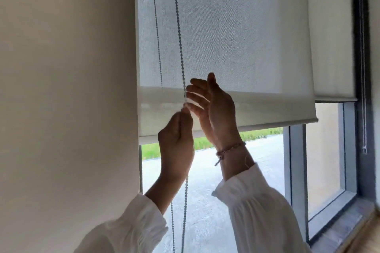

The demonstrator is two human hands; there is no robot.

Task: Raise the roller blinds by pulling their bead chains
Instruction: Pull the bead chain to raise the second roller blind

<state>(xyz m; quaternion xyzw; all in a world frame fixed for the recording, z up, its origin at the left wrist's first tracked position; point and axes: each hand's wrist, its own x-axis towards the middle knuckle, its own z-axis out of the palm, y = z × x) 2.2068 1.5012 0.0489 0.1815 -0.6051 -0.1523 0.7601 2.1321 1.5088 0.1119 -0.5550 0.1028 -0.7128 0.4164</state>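
The near roller blind (226,47) is part-raised, much remaining: left hand (176,141) fingers clamp its bead chain (179,33), right hand (213,107) fingers apart beside it.

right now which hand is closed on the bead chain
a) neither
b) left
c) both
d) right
b: the left hand is pinched shut on the bead chain, while the right hand is open, its fingers spread beside the chain.
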